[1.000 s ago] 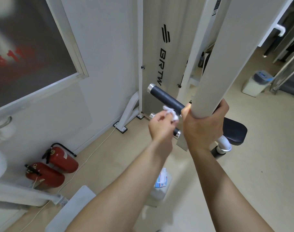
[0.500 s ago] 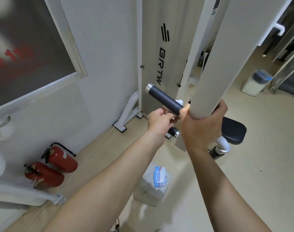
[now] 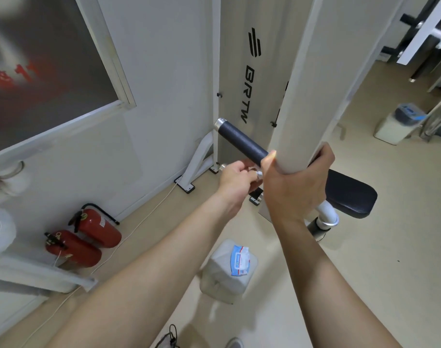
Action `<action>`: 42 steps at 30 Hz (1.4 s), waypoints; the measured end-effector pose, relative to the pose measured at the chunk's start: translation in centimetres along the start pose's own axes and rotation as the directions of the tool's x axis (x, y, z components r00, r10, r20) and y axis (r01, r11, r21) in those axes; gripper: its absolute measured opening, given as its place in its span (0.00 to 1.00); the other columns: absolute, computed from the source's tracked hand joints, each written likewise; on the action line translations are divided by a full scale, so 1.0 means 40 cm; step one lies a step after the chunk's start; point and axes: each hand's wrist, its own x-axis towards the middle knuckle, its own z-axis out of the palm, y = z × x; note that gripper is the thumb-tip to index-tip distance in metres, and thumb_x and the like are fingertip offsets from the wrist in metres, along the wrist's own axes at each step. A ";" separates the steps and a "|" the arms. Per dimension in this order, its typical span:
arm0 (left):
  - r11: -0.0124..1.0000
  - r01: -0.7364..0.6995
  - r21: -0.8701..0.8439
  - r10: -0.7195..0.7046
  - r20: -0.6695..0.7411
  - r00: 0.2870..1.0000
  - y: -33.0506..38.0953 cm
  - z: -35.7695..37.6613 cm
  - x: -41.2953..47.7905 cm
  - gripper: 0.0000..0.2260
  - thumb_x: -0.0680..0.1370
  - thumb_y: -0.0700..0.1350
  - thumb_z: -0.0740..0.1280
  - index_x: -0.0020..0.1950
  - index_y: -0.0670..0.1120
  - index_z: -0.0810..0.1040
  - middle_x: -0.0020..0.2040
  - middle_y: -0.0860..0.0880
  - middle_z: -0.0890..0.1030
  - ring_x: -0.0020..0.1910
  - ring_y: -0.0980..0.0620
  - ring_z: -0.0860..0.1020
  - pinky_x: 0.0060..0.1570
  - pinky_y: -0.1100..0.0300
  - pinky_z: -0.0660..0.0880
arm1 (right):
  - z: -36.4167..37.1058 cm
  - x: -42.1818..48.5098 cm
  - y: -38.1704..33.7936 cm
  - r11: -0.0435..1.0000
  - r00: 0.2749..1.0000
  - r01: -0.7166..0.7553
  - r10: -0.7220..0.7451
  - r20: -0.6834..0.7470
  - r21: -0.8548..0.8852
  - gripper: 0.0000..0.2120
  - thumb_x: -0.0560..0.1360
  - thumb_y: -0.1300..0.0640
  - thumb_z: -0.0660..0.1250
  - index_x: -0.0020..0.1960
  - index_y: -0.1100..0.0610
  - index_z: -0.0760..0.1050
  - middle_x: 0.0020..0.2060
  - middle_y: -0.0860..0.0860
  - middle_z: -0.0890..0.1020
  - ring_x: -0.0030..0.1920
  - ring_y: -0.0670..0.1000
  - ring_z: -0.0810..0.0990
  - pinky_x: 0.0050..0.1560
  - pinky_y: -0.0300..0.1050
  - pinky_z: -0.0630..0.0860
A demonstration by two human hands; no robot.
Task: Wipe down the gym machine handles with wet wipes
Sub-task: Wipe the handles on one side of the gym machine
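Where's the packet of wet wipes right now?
In the head view, low and centre: the wipes packet lies on top of a white jug on the floor, right of the two red fire extinguishers.

Red fire extinguishers [image 3: 99,228] and white jug [image 3: 215,275] on floor [image 3: 377,272]

A gym: white weight machine [image 3: 242,79] at centre, padded black seat [image 3: 350,197] right, fire extinguishers [image 3: 89,237] lower left.
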 end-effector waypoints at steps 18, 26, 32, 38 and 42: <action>0.860 -0.436 0.265 0.498 -0.250 0.830 0.037 0.140 -0.352 0.09 0.74 0.32 0.74 0.38 0.41 0.77 0.35 0.47 0.79 0.31 0.53 0.78 0.36 0.61 0.79 | -0.276 -0.022 0.057 0.840 0.802 -0.163 -0.193 0.565 0.518 0.06 0.80 0.57 0.66 0.54 0.51 0.80 0.48 0.44 0.85 0.51 0.43 0.83 0.51 0.36 0.76; 0.761 -0.461 0.457 0.621 -0.308 0.721 -0.025 0.255 -0.466 0.09 0.77 0.37 0.71 0.40 0.49 0.84 0.36 0.55 0.85 0.36 0.62 0.82 0.38 0.70 0.73 | -0.340 0.099 0.110 0.800 0.580 -0.382 -0.182 0.794 0.462 0.06 0.78 0.64 0.71 0.54 0.61 0.83 0.47 0.61 0.86 0.46 0.55 0.85 0.47 0.45 0.82; 0.451 -0.268 0.852 0.893 -0.425 0.149 0.006 0.336 -0.372 0.23 0.67 0.46 0.79 0.54 0.51 0.70 0.55 0.53 0.72 0.54 0.50 0.74 0.48 0.67 0.69 | -0.185 0.224 0.136 0.801 0.448 -0.507 -0.072 0.891 0.319 0.07 0.77 0.63 0.71 0.54 0.61 0.83 0.50 0.60 0.85 0.47 0.53 0.85 0.48 0.41 0.80; -0.130 0.258 0.957 0.967 0.180 -0.180 0.033 0.406 -0.190 0.24 0.68 0.38 0.76 0.57 0.49 0.68 0.63 0.45 0.66 0.58 0.41 0.72 0.57 0.50 0.70 | -0.068 0.308 0.144 0.877 0.023 -0.357 -0.335 0.942 0.321 0.21 0.79 0.62 0.66 0.29 0.48 0.77 0.24 0.39 0.77 0.27 0.37 0.74 0.31 0.27 0.68; 0.034 0.432 0.901 0.959 0.092 -0.268 0.051 0.425 -0.116 0.23 0.69 0.35 0.74 0.58 0.49 0.68 0.66 0.45 0.65 0.61 0.40 0.69 0.63 0.53 0.66 | 0.040 0.372 0.158 0.835 -0.129 -0.425 -0.439 0.889 0.350 0.04 0.72 0.63 0.73 0.41 0.55 0.81 0.37 0.48 0.82 0.38 0.45 0.79 0.43 0.39 0.78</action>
